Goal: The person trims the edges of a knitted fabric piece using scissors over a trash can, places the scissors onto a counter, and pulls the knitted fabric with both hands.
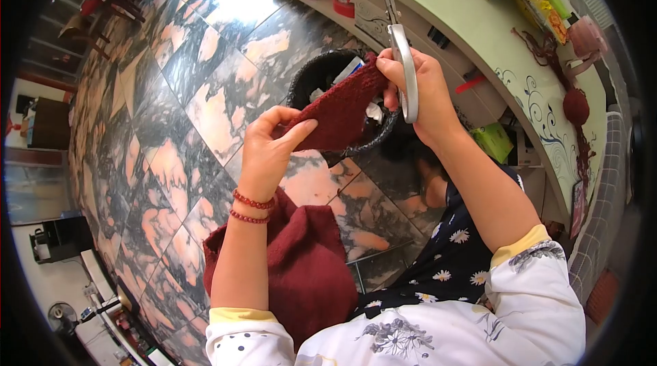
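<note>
While both hands are busy with the same dark red knit piece (342, 111), the step underway looks like holding its edge taut for handling; the left hand (263, 150) is nearly closed, thumb on the near face and fingers tucked behind at the piece's lower corner; the right hand (430, 89) is half curled, thumb and fingers pinching the upper corner, and it also has the scissors (397, 34) hooked by their handles, blades pointing to about 12 o'clock, away from the knit. So the hands are apart, joined only by the stretched piece; it sits just past 12 o'clock, above a black bin (301, 89) with white scraps (374, 112) inside.

Judging by this pose, a next move with the blades would call for freeing up the right fingers and turning the points; keeping the left pinch firm would matter too, since the knit could sag or slip.

A bigger red cloth (311, 277) lies on the lap around 6 to 7 o'clock; can't tell whether it joins the held piece; a red yarn ball (576, 106) rests on the pale counter (479, 41) toward 3 o'clock.
</note>
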Motion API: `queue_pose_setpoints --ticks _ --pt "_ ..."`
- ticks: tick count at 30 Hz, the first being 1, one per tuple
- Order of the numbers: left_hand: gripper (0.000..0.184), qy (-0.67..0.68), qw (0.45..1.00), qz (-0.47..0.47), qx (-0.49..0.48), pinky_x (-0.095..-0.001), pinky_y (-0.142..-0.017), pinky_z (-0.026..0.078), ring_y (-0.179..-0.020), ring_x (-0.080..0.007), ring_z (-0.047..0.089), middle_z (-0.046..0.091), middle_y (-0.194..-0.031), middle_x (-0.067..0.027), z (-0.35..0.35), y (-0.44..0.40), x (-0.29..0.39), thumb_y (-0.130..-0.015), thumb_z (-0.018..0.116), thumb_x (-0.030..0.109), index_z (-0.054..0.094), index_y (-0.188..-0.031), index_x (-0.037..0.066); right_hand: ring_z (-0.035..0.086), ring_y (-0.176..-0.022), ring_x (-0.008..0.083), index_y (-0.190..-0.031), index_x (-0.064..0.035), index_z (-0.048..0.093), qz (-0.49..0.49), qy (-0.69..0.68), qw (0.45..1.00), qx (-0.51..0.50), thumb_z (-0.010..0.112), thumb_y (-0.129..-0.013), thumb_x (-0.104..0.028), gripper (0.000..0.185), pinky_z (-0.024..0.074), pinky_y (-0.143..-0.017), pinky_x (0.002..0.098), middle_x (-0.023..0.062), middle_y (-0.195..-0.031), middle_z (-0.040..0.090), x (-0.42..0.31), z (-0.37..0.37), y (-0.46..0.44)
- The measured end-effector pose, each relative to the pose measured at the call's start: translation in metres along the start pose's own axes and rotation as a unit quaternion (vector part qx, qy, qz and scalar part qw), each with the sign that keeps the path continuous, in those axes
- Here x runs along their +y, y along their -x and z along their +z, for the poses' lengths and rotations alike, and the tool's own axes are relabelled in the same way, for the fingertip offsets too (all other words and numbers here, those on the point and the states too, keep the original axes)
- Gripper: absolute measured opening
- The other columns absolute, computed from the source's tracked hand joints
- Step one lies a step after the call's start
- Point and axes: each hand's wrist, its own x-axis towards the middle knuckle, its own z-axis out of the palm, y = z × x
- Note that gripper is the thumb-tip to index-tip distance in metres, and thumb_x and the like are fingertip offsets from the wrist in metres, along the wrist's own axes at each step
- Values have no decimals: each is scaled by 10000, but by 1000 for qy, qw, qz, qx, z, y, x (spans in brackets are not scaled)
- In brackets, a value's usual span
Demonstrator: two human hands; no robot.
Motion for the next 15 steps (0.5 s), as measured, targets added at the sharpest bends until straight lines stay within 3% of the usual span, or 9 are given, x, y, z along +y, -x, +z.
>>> queue_pose_setpoints --ticks 4,11,15 --pt "115 98 993 35 57 -204 -695 501 -757 -51 613 676 -833 11 -8 -1 -2 -871 753 51 687 -954 8 538 -479 63 -945 -38 618 -10 39 999 32 659 -933 -155 125 416 -446 213 -17 -699 570 -8 -1 0" --pt "134 194 977 16 92 -222 -753 514 -811 -71 631 691 -905 -13 -15 0 2 -875 741 32 675 -991 27 551 -510 65 -967 -39 616 -25 58 997 39 646 -929 -163 133 427 -494 208 -12 -659 572 0 -2 -1" --pt "130 185 974 30 129 -216 -782 497 -827 -63 611 675 -909 3 -20 1 -2 -866 746 21 658 -957 52 569 -539 74 -970 -48 610 -25 66 997 43 638 -932 -172 133 446 -523 210 0 -679 591 1 1 0"
